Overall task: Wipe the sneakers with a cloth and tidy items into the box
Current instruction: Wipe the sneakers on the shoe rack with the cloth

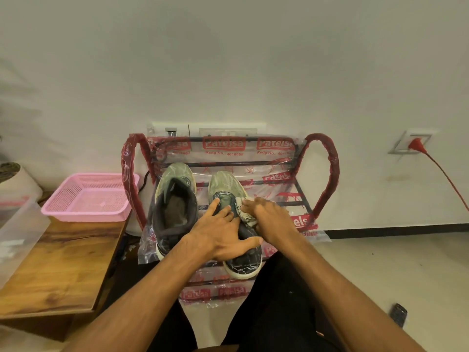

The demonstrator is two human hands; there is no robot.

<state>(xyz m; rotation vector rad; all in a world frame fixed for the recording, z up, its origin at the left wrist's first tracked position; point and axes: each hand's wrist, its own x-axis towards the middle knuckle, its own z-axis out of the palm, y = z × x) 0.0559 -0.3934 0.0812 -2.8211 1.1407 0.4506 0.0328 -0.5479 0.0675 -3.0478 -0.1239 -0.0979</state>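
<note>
Head view, wiping step under way; both sneakers sit on the top shelf of the rack (328, 168), toes to the wall, side by side.

My left hand (223, 235) lies spread over the collar and tongue of the right-side sneaker (224, 182), fingers straight, thumb across the heel part; it grips nothing; judged purpose: to pin the shoe, since the plastic wrap on the rack looks slick.

My right hand (270, 215) has its fingers curled over a pale cloth (247, 218), pressed to the outer side of that same shoe; the cloth is mostly hidden under the fingers, so bunched is my best reading.

The other sneaker (175, 199) stands untouched, mouth open.

Materials: uppers a greenish mesh at the toe, dark marbled panels behind, pale rubber soles; rack of dark metal bars, side loops wrapped red, covered in clear film with red print.

To the left a wooden bench (58, 262) carries a pink basket (83, 214) of perforated plastic and a clear box (20, 224), translucent, contents unreadable.
</note>
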